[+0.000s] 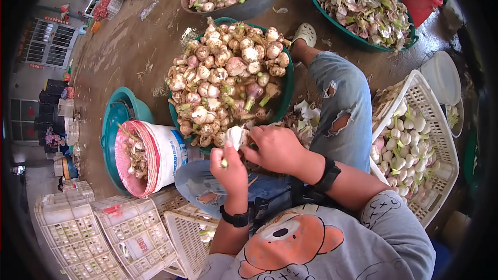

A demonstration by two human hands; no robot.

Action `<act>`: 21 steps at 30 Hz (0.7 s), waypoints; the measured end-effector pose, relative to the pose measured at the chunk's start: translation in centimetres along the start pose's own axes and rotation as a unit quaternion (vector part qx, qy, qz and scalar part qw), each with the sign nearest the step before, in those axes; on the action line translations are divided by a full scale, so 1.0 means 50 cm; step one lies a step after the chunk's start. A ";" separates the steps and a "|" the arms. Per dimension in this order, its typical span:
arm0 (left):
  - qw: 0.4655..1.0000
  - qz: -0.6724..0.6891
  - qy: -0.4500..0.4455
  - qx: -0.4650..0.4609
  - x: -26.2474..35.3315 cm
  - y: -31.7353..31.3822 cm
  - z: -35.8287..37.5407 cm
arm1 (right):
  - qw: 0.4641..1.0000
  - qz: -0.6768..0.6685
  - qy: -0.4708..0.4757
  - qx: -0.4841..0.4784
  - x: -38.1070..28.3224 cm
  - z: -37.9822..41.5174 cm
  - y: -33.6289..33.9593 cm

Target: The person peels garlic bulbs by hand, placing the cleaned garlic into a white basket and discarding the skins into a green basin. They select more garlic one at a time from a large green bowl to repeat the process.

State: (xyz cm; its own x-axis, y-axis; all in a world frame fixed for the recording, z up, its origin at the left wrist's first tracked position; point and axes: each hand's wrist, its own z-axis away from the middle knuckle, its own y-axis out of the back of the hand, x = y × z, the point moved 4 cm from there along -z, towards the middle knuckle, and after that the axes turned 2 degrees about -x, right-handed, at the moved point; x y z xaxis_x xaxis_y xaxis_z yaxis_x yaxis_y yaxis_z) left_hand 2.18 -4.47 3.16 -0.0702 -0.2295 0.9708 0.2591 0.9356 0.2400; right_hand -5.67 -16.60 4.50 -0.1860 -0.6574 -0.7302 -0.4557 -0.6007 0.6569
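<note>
A white garlic bulb [237, 137] is held in front of me, above the near rim of a green tub. My left hand [228, 170] is closed around its stem, and a green stem end shows below the thumb. Against the bulb's right side, my right hand [280, 150] has its fingers curled and pinched. Its fingertips are partly hidden, so whether loose skin lies between them I cannot make out. Just beyond both hands, the green tub [290, 91] is heaped with unpeeled, soil-stained garlic [223, 72].
Peeled bulbs fill a white crate [448, 150] on the right. A green basin [410, 41] of skins and a metal tub [259, 2] of garlic stand ahead. Left are a white bucket [168, 150] and stacked crates [129, 233]. My bent legs flank the tub.
</note>
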 end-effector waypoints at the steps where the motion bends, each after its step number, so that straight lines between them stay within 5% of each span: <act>1: 0.987 -0.125 -0.096 -0.026 0.021 -0.004 0.005 | 1.000 0.022 0.001 0.017 -0.004 -0.005 0.001; 3: 0.979 -0.135 -0.148 -0.037 0.031 -0.008 0.005 | 0.999 0.033 0.008 0.012 -0.004 -0.007 -0.013; 5: 0.924 -0.236 -0.297 -0.046 0.032 -0.007 0.003 | 0.999 0.049 0.017 0.004 0.003 -0.008 -0.017; 7: 0.911 -0.255 -0.318 -0.055 0.038 -0.009 0.008 | 0.997 0.067 0.032 0.005 0.008 -0.006 -0.016; 9: 0.999 -0.004 0.032 -0.033 0.003 0.006 -0.001 | 0.986 0.163 0.007 -0.035 0.047 -0.005 -0.012; 10: 0.981 0.161 0.093 -0.048 0.000 0.010 -0.005 | 0.987 0.143 -0.057 -0.041 0.122 0.000 -0.047; 11: 0.982 0.162 0.090 -0.047 0.001 0.018 -0.013 | 0.959 0.196 -0.104 -0.179 0.175 0.008 -0.056; 13: 0.943 0.262 0.204 -0.023 -0.024 0.033 -0.022 | 0.900 0.227 -0.053 -0.367 0.185 0.044 -0.061; 14: 0.946 0.256 0.201 -0.016 -0.036 0.045 -0.027 | 0.900 0.225 -0.049 -0.370 0.156 0.042 -0.056; 16: 0.951 0.244 0.187 -0.031 -0.059 0.064 -0.029 | 0.955 0.027 -0.134 -0.262 0.087 0.019 -0.033; 17: 0.956 0.233 0.170 -0.053 -0.063 0.064 -0.029 | 0.973 -0.078 -0.102 -0.191 0.075 0.013 -0.045; 21: 0.966 0.174 0.190 -0.037 -0.022 0.049 -0.015 | 0.918 -0.320 -0.137 -0.188 0.023 -0.021 -0.104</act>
State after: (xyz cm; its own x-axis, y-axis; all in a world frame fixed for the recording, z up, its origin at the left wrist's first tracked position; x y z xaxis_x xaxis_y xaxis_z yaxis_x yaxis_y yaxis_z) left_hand 3.62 -2.14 2.70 0.3885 -0.0003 0.9215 0.2728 0.9552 -0.1147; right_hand -2.61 -14.70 0.47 -0.2197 -0.0063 -0.9756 -0.2247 -0.9728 0.0568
